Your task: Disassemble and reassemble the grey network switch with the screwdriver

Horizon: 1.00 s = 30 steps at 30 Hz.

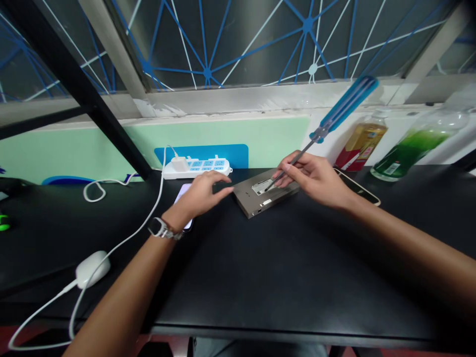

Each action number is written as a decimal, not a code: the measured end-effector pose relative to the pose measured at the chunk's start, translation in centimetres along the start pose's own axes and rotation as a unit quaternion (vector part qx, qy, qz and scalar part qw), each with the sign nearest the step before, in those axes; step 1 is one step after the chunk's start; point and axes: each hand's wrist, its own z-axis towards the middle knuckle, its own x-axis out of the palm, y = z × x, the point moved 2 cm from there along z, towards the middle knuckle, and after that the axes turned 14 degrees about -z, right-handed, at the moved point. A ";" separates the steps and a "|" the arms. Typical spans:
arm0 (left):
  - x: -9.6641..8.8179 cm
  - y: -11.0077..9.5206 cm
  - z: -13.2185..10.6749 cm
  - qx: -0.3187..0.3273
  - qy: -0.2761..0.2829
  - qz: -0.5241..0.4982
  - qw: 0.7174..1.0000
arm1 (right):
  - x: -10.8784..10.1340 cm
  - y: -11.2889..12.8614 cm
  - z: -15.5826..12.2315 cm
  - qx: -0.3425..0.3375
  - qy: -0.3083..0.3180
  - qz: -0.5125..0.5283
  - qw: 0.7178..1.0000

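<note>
The right hand (310, 178) is closed tight on a blue screwdriver (344, 105), and the metal end touches a white label (262, 187) on a flat gray metal case (256, 198). The case lies on the black table (297, 277), toward the far side. The left hand (199, 194) is open, with its fingers just beside the case, and it rests over a phone (183, 193).

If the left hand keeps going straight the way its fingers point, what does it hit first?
The left hand would probably meet the near edge of the flat grey metal casing first, just past its fingertips; the gap is hard to judge from this view.
</note>
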 end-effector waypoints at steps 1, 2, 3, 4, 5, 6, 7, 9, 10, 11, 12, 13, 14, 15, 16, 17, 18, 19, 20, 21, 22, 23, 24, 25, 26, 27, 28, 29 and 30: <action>0.9 -0.6 -0.1 0.004 -0.018 -0.006 1.000 | -0.6 0.1 -0.5 -0.016 0.004 -0.041 0.999; 1.9 -1.2 -0.1 -0.002 -0.017 -0.011 1.000 | -1.1 0.1 -1.2 -0.037 0.009 -0.093 0.995; 2.9 -1.6 -0.1 -0.013 0.003 -0.012 1.000 | -1.7 0.1 -2.1 -0.063 0.024 -0.157 0.985; 3.9 -2.0 -0.1 -0.023 0.016 -0.010 1.000 | -2.1 0.1 -3.2 -0.095 0.044 -0.221 0.970; 4.8 -2.2 0.0 -0.030 0.031 -0.006 0.999 | -2.5 0.0 -4.4 -0.126 0.081 -0.263 0.953; 5.5 -2.4 0.2 -0.035 0.042 0.001 0.998 | -2.8 -0.2 -5.7 -0.138 0.103 -0.272 0.947; 6.0 -2.4 0.4 -0.039 0.049 0.009 0.998 | -3.1 -0.3 -6.9 -0.147 0.118 -0.275 0.943; 6.5 -2.3 0.8 -0.040 0.054 0.021 0.998 | -3.2 -0.7 -9.1 -0.154 0.159 -0.313 0.924; 6.7 -2.2 0.9 -0.037 0.052 0.025 0.998 | -3.1 -0.9 -10.0 -0.158 0.170 -0.332 0.914; 6.7 -2.0 1.0 -0.032 0.048 0.027 0.998 | -3.0 -1.1 -10.6 -0.159 0.175 -0.346 0.908; 6.8 -1.9 0.9 -0.025 0.042 0.030 0.998 | -2.9 -1.4 -11.0 -0.162 0.177 -0.356 0.903; 6.8 -1.9 0.9 -0.015 0.034 0.034 0.999 | -2.7 -1.6 -11.3 -0.161 0.178 -0.360 0.902; 6.7 -1.9 0.8 -0.002 0.023 0.040 0.999 | -2.5 -1.9 -11.3 -0.159 0.178 -0.361 0.901; 6.7 -2.0 0.6 0.015 0.011 0.049 0.999 | -2.3 -2.1 -11.3 -0.157 0.176 -0.360 0.903; 6.6 -2.2 0.4 0.039 -0.002 0.060 0.997 | -2.2 -2.4 -11.1 -0.154 0.173 -0.356 0.905; 6.5 -2.4 0.3 0.066 -0.014 0.073 0.995 | -2.1 -2.6 -10.9 -0.153 0.169 -0.351 0.908; 6.4 -2.7 0.2 0.095 -0.026 0.087 0.991 | -2.1 -2.9 -10.6 -0.152 0.162 -0.345 0.912; 6.2 -2.9 0.0 0.121 -0.036 0.099 0.987 | -2.0 -3.0 -10.4 -0.151 0.157 -0.337 0.916; 6.1 -3.2 0.0 0.141 -0.044 0.109 0.983 | -2.0 -3.2 -10.0 -0.145 0.150 -0.327 0.922; 6.0 -3.4 -0.1 0.156 -0.051 0.117 0.979 | -2.0 -3.3 -9.6 -0.125 0.139 -0.313 0.931; 5.8 -3.6 -0.1 0.165 -0.058 0.122 0.977 | -2.1 -3.3 -9.2 -0.087 0.120 -0.294 0.944; 5.7 -3.8 -0.1 0.170 -0.065 0.124 0.975 | -2.1 -3.4 -8.6 -0.032 0.095 -0.263 0.959; 5.6 -4.0 -0.1 0.174 -0.072 0.123 0.974 | -2.1 -3.4 -8.0 0.036 0.070 -0.218 0.973; 5.5 -4.2 -0.2 0.176 -0.077 0.121 0.974 | -2.0 -3.5 -7.4 0.111 0.047 -0.158 0.980; 5.5 -4.4 -0.2 0.179 -0.082 0.119 0.973 | -1.8 -3.4 -6.7 0.181 0.037 -0.082 0.979; 5.4 -4.7 -0.3 0.183 -0.086 0.116 0.972 | -1.4 -3.3 -6.1 0.239 0.051 0.002 0.970; 5.3 -4.9 -0.3 0.187 -0.089 0.114 0.972 | -0.8 -3.1 -5.4 0.278 0.077 0.090 0.953; 5.2 -5.1 -0.4 0.192 -0.090 0.113 0.971 | -0.2 -2.9 -4.9 0.301 0.116 0.173 0.930; 5.1 -5.2 -0.5 0.196 -0.091 0.111 0.970 | 0.4 -2.7 -4.4 0.311 0.141 0.242 0.908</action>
